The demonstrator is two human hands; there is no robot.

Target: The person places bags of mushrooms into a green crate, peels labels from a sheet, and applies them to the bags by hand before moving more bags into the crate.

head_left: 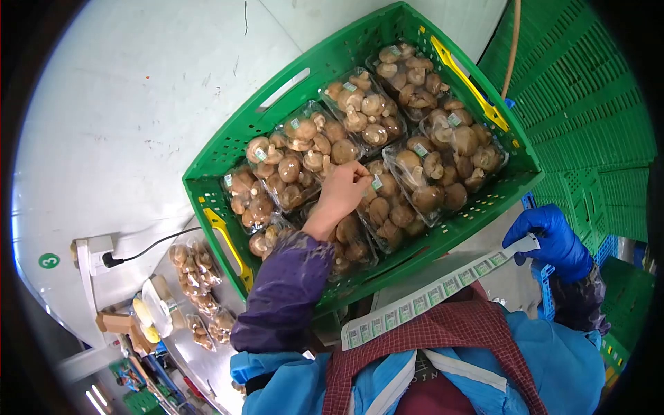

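Closest to you is your red checked apron [443, 339] over a blue jacket, and the label strip [429, 297] sags across it.

Your right hand [553, 238], in a blue glove, is closed around the upper end of that strip. From there the paper runs down and left to your chest.

Your left hand [344, 188] is bare, with a purple sleeve behind it, and reaches into the green crate [228, 149]. Its fingertips [361, 173] are bunched together and press on the film of a mushroom pack [387, 207] in the near row. A small green and white label [377, 182] sits just beside them. I cannot tell whether you are pinching that label or only touching the wrap.

Wrapped packs fill the crate in two rows, touching each other, and most of them show a similar label. Your forearm covers most of the pack nearest you.

The crate rests tilted on a white table [138, 104] and has a yellow handle [228, 245] at each end. A stack of green crates [588, 124] stands to the right, cut off by the dark edge of the lens.

Lower left, more packs [197, 277] lie beside a wall socket with a black cable [149, 249]. The things below them are too small and warped to name.
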